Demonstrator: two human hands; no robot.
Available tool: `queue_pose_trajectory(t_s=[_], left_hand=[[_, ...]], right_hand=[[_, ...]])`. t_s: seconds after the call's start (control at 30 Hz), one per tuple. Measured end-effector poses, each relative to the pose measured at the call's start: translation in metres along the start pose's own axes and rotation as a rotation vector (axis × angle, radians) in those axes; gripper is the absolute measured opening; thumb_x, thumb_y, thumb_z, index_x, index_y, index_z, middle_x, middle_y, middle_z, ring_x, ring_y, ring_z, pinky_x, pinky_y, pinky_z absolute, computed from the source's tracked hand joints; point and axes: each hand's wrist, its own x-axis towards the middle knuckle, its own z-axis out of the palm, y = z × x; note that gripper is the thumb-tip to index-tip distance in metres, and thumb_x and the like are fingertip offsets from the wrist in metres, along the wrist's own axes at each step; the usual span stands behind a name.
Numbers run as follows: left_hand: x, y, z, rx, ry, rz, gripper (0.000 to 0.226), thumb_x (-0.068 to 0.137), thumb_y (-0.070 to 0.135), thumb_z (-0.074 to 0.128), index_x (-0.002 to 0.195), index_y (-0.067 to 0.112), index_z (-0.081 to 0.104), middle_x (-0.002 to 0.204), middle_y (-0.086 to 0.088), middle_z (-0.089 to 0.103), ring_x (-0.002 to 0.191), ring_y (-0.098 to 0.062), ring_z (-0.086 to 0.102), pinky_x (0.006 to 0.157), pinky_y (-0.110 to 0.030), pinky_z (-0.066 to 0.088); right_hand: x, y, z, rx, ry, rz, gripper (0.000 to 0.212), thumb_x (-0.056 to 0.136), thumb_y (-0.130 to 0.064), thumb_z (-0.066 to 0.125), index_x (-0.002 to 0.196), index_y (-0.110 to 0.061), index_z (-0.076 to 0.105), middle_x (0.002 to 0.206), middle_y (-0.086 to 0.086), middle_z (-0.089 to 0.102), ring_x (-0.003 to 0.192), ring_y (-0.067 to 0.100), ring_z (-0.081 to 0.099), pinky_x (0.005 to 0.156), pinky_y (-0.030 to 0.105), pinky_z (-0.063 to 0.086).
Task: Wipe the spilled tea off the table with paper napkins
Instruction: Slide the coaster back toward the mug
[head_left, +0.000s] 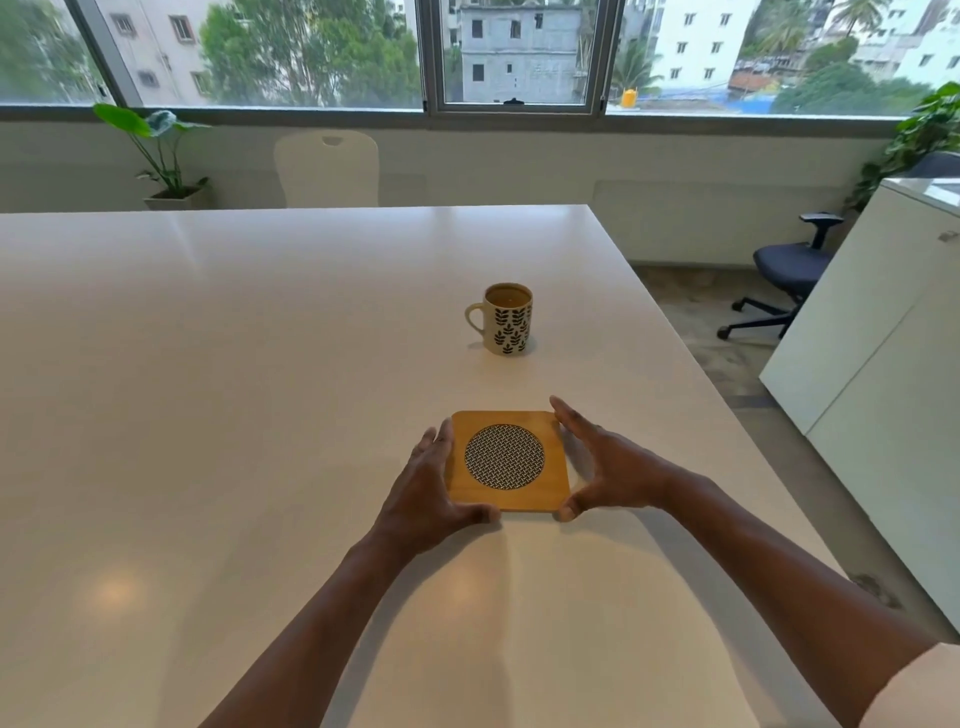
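A square wooden coaster (506, 460) with a round patterned centre lies flat on the white table (234, 364). My left hand (434, 488) touches its left edge with straight fingers and the thumb at the near edge. My right hand (605, 465) frames its right edge the same way, thumb at the near right corner. Beyond it stands a cream mug (506, 319) with a dark leaf pattern, full of tea, handle to the left. No spilled tea and no paper napkins show on the table.
The table's right edge runs diagonally close to the mug. A white cabinet (878, 364) and a dark office chair (789, 275) stand to the right. A white chair (327, 169) and a potted plant (171, 166) sit behind the far edge.
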Motion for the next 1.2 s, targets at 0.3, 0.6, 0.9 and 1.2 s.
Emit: queue_pose_trajectory(t_s=[0.3,0.6,0.9,1.2], left_hand=[[0.003,0.000,0.005,0.012,0.016,-0.043,0.143,0.052,0.061,0.088,0.158,0.012,0.006,0.165,-0.008,0.017,0.154,-0.018,0.007,0.120,-0.035,0.015],[0.002,0.000,0.003,0.037,-0.004,-0.054,0.143,0.051,0.064,0.087,0.158,0.010,0.008,0.165,-0.009,0.016,0.154,-0.018,0.005,0.119,-0.032,0.013],[0.006,-0.003,0.003,0.128,-0.065,-0.057,0.134,0.055,0.068,0.082,0.157,0.008,0.018,0.165,-0.008,0.019,0.154,-0.019,0.004,0.122,-0.036,0.014],[0.016,-0.008,-0.004,0.107,-0.089,-0.039,0.127,0.063,0.071,0.076,0.159,0.017,0.012,0.166,-0.004,0.016,0.154,-0.018,0.005,0.121,-0.039,0.015]], right_hand=[[0.007,0.008,0.001,-0.029,-0.018,-0.023,0.149,0.048,-0.054,0.094,0.155,-0.036,-0.009,0.163,-0.001,0.020,0.148,0.016,0.019,0.112,0.020,0.016],[0.008,0.006,-0.001,-0.055,-0.043,-0.012,0.146,0.054,-0.049,0.093,0.156,-0.033,-0.010,0.164,-0.003,0.016,0.149,0.016,0.016,0.114,0.021,0.014],[0.009,0.004,-0.003,-0.101,-0.066,-0.012,0.142,0.057,-0.048,0.092,0.157,-0.027,-0.008,0.165,-0.003,0.008,0.151,0.015,0.009,0.121,0.027,0.011],[0.017,0.010,-0.009,-0.074,-0.014,-0.020,0.122,0.069,-0.066,0.073,0.157,-0.029,-0.002,0.166,0.000,0.007,0.152,0.018,0.006,0.124,0.039,0.014]])
